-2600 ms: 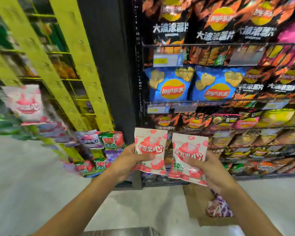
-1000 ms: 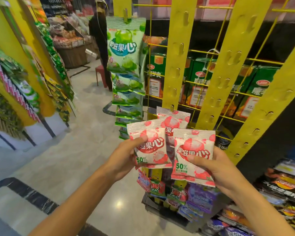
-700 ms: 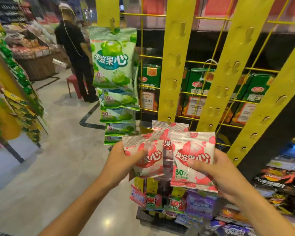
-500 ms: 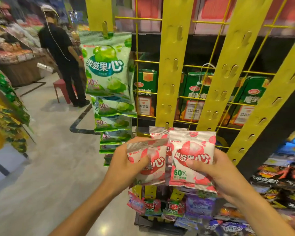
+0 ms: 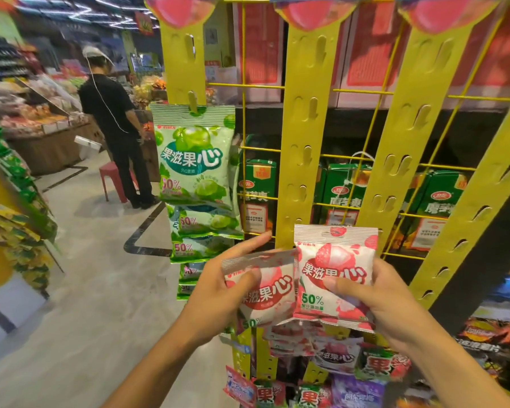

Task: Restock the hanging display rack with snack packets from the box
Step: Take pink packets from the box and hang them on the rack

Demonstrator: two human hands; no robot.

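The yellow hanging rack (image 5: pixel 308 136) fills the frame, its middle strip's hooks bare. Left of that strip hangs a column of green packets (image 5: pixel 193 163). In front of its lower end, the right hand (image 5: pixel 377 301) grips one pink packet (image 5: pixel 334 272), thumb on its face. Just left, touching it, the left hand (image 5: pixel 218 290) pinches a second pink packet (image 5: pixel 265 293) (top seam tilted back).
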